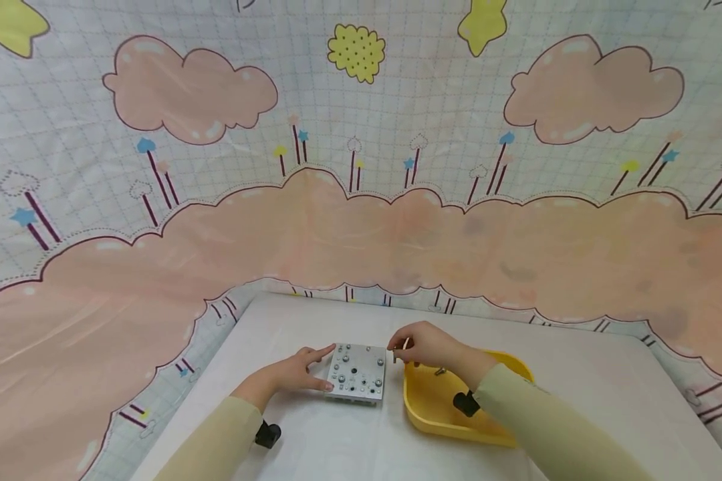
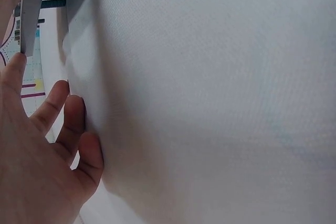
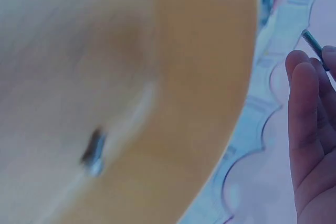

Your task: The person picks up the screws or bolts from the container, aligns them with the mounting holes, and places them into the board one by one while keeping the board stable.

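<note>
A square silver metal plate (image 1: 363, 359) lies on the white table with several screws set in its top. Along its left side, my left hand (image 1: 291, 373) touches the plate with outstretched index finger and thumb. In the left wrist view the other fingers (image 2: 74, 114) bend loosely near the table, and a threaded shank (image 2: 53, 3) sticks out below the plate (image 2: 32, 14). My right hand (image 1: 430, 344) pinches a small screw (image 1: 394, 355) just off the plate's right edge. The right wrist view shows this screw's threaded end (image 3: 313, 44) beyond the fingertips.
A yellow tray (image 1: 457, 434) stands right of the plate, under my right forearm. Inside it lies a loose screw (image 1: 440, 371), blurred in the right wrist view. Behind the table hangs a patterned cloth (image 1: 349, 240) with pink clouds.
</note>
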Motion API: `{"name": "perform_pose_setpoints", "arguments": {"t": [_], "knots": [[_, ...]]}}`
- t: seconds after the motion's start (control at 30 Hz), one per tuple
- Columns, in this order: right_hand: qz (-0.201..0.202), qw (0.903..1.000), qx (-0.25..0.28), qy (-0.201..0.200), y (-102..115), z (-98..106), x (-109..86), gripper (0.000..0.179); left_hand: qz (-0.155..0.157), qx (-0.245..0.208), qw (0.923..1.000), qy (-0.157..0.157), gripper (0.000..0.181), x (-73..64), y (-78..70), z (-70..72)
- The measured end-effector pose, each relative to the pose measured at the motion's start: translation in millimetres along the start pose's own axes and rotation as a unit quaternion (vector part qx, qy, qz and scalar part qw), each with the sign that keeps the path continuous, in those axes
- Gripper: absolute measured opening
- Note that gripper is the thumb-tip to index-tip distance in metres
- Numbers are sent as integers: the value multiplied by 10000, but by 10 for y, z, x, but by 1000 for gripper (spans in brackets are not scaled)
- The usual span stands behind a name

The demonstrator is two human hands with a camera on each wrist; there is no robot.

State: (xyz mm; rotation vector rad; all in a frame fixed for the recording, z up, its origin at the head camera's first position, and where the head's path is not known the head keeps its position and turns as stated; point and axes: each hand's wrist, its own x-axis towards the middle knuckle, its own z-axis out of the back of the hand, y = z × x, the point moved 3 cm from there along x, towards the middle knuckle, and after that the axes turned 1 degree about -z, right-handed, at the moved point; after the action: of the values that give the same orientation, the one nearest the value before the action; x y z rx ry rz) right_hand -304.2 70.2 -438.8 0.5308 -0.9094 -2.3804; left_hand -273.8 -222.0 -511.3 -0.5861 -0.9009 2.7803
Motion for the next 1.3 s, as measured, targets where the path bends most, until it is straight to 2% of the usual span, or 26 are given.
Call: {"name": "perform_pose_setpoints", "arguments": {"t": [0.17, 0.33, 0.53, 0.67, 0.9, 1.1, 1.3], "knots": [[254, 9992, -247, 165, 203, -196, 150, 13, 82, -56, 10000, -3, 93, -32, -8, 4], [379, 9973, -544, 329, 332, -311, 250, 9, 56, -10, 10000, 42, 95, -24, -2, 11], [292, 9951, -809, 496, 314, -377, 336, 8, 22, -5, 10000, 94, 95, -14, 0, 19], [160, 9934, -936, 651, 296, -403, 385, 9, 46, -70, 10000, 5, 93, -19, -20, 31], [24, 9901, -1130, 834, 354, -427, 407, 9, 40, 44, 10000, 11, 93, -9, -33, 21], [120, 9847, -1520, 841, 371, -462, 422, 10, -3, 61, 10000, 25, 94, 33, -13, 4], [172, 9830, -1573, 929, 379, -478, 435, 10, -4, 54, 10000, 80, 94, 38, -2, 6]]}}
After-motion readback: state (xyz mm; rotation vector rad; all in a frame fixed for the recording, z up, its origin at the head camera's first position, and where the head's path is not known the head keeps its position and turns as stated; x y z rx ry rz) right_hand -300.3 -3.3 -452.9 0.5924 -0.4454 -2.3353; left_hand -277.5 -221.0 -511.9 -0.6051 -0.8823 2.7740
